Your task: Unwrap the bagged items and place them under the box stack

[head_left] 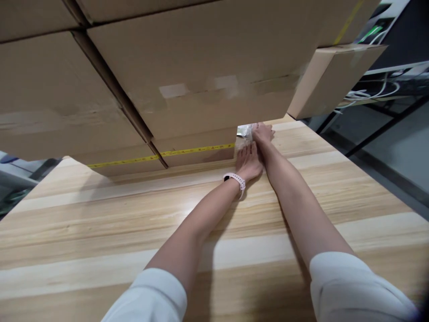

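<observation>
Crinkled clear plastic (246, 132) with a shiny patch shows at the lower right end of a large cardboard box (201, 89). My left hand (248, 162), with a pale watch band (236, 180) at its wrist, lies flat against that plastic, fingers stretched forward. Just beyond it and to the right, my right hand (263, 133) rests close to the tabletop beside the plastic, its fingers apart and pointing right. The two wrists almost meet. Whether the right palm touches the plastic is hidden.
Another big box (50, 98) stands to the left, with more stacked above. Yellow printed tape (197, 150) runs along the lower box edge. A smaller carton (335, 80) stands at the right edge of the wooden table (150, 223). White cables (368, 94) hang beyond it.
</observation>
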A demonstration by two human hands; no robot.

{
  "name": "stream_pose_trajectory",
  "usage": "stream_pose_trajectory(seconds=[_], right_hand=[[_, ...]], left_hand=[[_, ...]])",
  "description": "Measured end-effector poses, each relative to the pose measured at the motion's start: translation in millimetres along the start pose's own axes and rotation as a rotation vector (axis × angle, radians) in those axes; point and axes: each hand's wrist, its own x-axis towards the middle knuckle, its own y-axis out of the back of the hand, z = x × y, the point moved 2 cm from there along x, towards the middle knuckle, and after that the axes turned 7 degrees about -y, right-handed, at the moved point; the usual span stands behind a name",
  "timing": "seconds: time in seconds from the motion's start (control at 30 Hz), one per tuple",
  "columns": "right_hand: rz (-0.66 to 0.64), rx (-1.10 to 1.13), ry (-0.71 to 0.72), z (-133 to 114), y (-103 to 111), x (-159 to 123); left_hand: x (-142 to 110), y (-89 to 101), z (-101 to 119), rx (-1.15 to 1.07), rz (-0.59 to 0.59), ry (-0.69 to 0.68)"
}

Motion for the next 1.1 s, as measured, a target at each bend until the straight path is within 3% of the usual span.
stream_pose_trajectory(seconds=[0.13,0.27,0.37,0.47,0.57,0.7,0.8,0.93,1.1], right_hand=[[-0.006,0.019,-0.049,5,23,-29],[-0.011,0.121,-0.018,9,46,-86],[-0.125,0.224,0.103,3,58,-160],[-0.359,0.323,0.315,-16,60,-251],[-0.555,0.405,0.528,-47,50,-330],[-0.793,0.503,0.733,-98,16,-398],[-0.899,0.511,0.769,-141,-28,-430],[-0.954,0.477,0.747,-210,-100,-464],[-0.943,0.411,0.638,-292,-187,-490]], left_hand=[[0,3.4,0,0.030,-0.069,-0.057],[-32,9.3,2,0.011,-0.124,-0.144],[-82,23.4,-1,-0.019,-0.172,-0.272],[-153,49.3,-17,-0.127,-0.304,-0.417],[-232,82.1,-46,-0.331,-0.410,-0.301],[-323,119.3,-86,-0.487,-0.233,-0.105],[-367,136.4,-125,-0.602,-0.013,0.075],[-394,163.7,-199,-0.653,0.376,0.339],[-397,210.7,-303,-0.693,0.856,0.571]])
